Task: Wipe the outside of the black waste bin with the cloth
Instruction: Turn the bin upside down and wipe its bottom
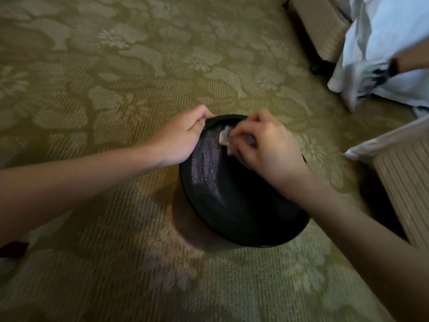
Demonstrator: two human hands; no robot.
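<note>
The black waste bin [232, 196] lies tipped on the patterned carpet, its textured side wall facing up at me. My left hand [183, 138] grips the bin's far edge at the upper left. My right hand [262, 142] holds a small white cloth [224, 135] bunched in its fingers and presses it on the bin's wall near the far edge. Most of the cloth is hidden under the fingers.
Green floral carpet [111, 89] spreads all around. A bed with a ribbed beige base [399, 182] and white sheets [380, 43] stands on the right. Another person's forearm with a dark wristband [394, 66] works at the sheets, upper right.
</note>
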